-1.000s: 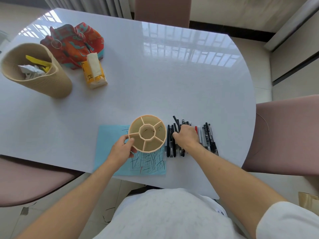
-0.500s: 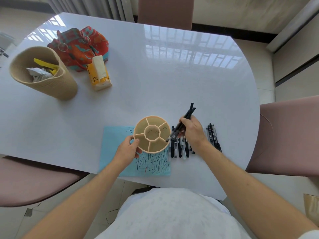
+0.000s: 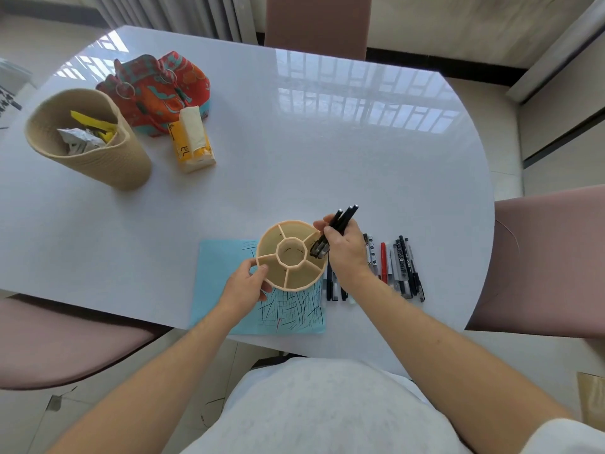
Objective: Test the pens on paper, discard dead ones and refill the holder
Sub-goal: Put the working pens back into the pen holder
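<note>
The pen holder (image 3: 291, 255) stands on the sheet of paper (image 3: 226, 273) near the table's (image 3: 327, 142) front edge. The left hand (image 3: 245, 286) grips its near-left wall. The right hand (image 3: 343, 250) holds a bundle of pens (image 3: 335, 229) tilted over its right compartment. A row of pens (image 3: 397, 267) lies on the table just right of the holder. The basket (image 3: 108, 158), pouch (image 3: 154, 90) and tissue pack (image 3: 193, 139) sit at the far left.

Glossy white table (image 3: 294, 142), matt beige plastic holder (image 3: 278, 276), woven rope basket (image 3: 108, 165), printed cloth bag (image 3: 157, 90).
</note>
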Available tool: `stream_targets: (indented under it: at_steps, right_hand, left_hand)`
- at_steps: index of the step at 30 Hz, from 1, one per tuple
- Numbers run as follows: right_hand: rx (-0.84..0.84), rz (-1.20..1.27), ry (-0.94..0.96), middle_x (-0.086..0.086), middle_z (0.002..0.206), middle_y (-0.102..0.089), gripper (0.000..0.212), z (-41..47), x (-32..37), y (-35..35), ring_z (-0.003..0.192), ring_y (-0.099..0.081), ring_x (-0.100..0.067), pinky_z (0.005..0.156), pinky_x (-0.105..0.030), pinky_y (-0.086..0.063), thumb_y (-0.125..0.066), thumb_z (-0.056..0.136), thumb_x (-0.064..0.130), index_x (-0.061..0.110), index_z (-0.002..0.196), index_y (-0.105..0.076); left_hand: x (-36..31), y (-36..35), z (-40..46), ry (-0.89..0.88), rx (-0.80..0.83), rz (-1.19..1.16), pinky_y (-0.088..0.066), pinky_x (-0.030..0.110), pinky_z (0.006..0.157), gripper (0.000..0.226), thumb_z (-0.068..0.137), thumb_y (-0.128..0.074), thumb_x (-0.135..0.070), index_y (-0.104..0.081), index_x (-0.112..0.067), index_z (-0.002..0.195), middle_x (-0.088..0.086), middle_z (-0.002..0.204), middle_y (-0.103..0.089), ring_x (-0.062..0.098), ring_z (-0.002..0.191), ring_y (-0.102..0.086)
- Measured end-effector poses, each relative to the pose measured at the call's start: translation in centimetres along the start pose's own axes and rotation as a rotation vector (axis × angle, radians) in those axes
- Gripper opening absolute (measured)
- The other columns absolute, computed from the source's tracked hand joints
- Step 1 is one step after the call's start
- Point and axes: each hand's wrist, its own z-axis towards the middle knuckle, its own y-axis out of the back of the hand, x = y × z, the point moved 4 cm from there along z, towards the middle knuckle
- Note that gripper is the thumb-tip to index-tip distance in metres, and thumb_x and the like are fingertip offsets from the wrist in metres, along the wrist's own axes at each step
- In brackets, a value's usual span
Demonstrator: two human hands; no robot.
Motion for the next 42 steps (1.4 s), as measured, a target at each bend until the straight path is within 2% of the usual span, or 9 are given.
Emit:
stream_targets:
  at_steps: [4,10,13,17,20,25,27,36,42]
  right_hand:
    - [0.001,-0.125,0.012,-0.001,0.107,-0.073,0.019,-0.3,-0.9,0.1,0.100,-0.071,-0.016,0.086,-0.031,-0.059,-0.057,0.099,0.009,0.025,0.105,-0.064]
    - [0.129,-0.212,0.061,0.007,0.111,-0.072,0.024,-0.5,-1.8,1.9,0.108,-0.069,-0.006,0.094,-0.028,-0.057,-0.065,0.093,0.021,0.026,0.117,-0.063]
    - [0.072,-0.302,0.069,0.010,0.116,-0.071,0.023,-0.2,-2.2,5.3,0.110,-0.066,-0.002,0.099,-0.025,-0.055,-0.065,0.097,0.022,0.023,0.120,-0.065]
    - [-0.203,-0.503,0.030,0.010,0.095,-0.071,0.013,0.3,-2.7,12.8,0.094,-0.069,-0.012,0.088,-0.029,-0.057,-0.064,0.095,0.016,0.025,0.102,-0.070]
    - [-0.352,-0.650,-0.002,0.008,0.088,-0.069,0.014,0.6,-3.2,17.5,0.086,-0.066,-0.015,0.090,-0.038,-0.058,-0.063,0.092,0.011,0.020,0.099,-0.072]
    - [-0.284,-0.912,-0.026,-0.004,0.095,-0.073,0.013,1.6,-4.4,19.7,0.092,-0.067,-0.022,0.085,-0.029,-0.051,-0.065,0.089,0.015,0.015,0.098,-0.075]
    - [-0.258,-0.977,-0.036,-0.004,0.096,-0.074,0.011,1.9,-4.7,19.6,0.092,-0.067,-0.022,0.084,-0.031,-0.052,-0.066,0.088,0.017,0.016,0.095,-0.075]
    - [-0.227,-1.136,-0.040,-0.001,0.087,-0.070,0.013,2.2,-4.9,19.2,0.079,-0.064,-0.021,0.067,-0.029,-0.050,-0.066,0.090,0.026,0.015,0.091,-0.073]
    - [-0.230,-1.130,-0.112,0.006,0.072,-0.066,0.013,2.4,-4.3,18.7,0.069,-0.063,-0.016,0.055,-0.026,-0.045,-0.065,0.082,0.030,0.019,0.074,-0.065]
  left_hand:
    - [0.0,0.0,0.1,-0.001,-0.003,0.013,-0.056,0.026,0.060,0.019,0.102,-0.045,-0.039,-0.056,-0.030,0.115,0.004,0.078,-0.073,0.015,0.066,-0.068]
    - [0.0,0.0,0.5,0.001,-0.017,0.001,-0.055,0.025,0.057,0.020,0.101,-0.046,-0.037,-0.058,-0.028,0.114,0.005,0.078,-0.073,0.011,0.065,-0.068]
    - [0.0,0.0,0.7,0.003,-0.020,0.008,-0.056,0.027,0.060,0.022,0.101,-0.044,-0.036,-0.057,-0.026,0.116,0.008,0.083,-0.072,0.015,0.070,-0.068]
    - [0.0,-0.1,0.8,0.008,-0.029,0.023,-0.056,0.027,0.059,0.023,0.101,-0.044,-0.036,-0.056,-0.026,0.117,0.008,0.087,-0.071,0.018,0.074,-0.069]
    - [0.0,-0.2,0.8,0.009,-0.044,0.018,-0.055,0.026,0.058,0.021,0.101,-0.044,-0.036,-0.056,-0.026,0.115,0.008,0.087,-0.071,0.018,0.074,-0.070]
    - [0.3,-0.6,0.9,0.012,-0.065,0.005,-0.057,0.030,0.060,0.020,0.100,-0.045,-0.035,-0.056,-0.025,0.113,0.010,0.086,-0.071,0.021,0.073,-0.070]
    - [0.3,-0.7,0.9,0.016,-0.066,-0.004,-0.056,0.030,0.059,0.020,0.100,-0.045,-0.035,-0.056,-0.025,0.112,0.011,0.085,-0.072,0.020,0.069,-0.068]
    - [0.2,-1.5,0.4,0.026,-0.074,-0.022,-0.053,0.028,0.056,0.018,0.101,-0.045,-0.035,-0.056,-0.025,0.111,0.011,0.084,-0.072,0.020,0.066,-0.066]
    - [0.2,-1.7,0.3,0.028,-0.072,-0.022,-0.054,0.031,0.059,0.019,0.101,-0.045,-0.035,-0.055,-0.024,0.112,0.013,0.085,-0.071,0.021,0.068,-0.066]
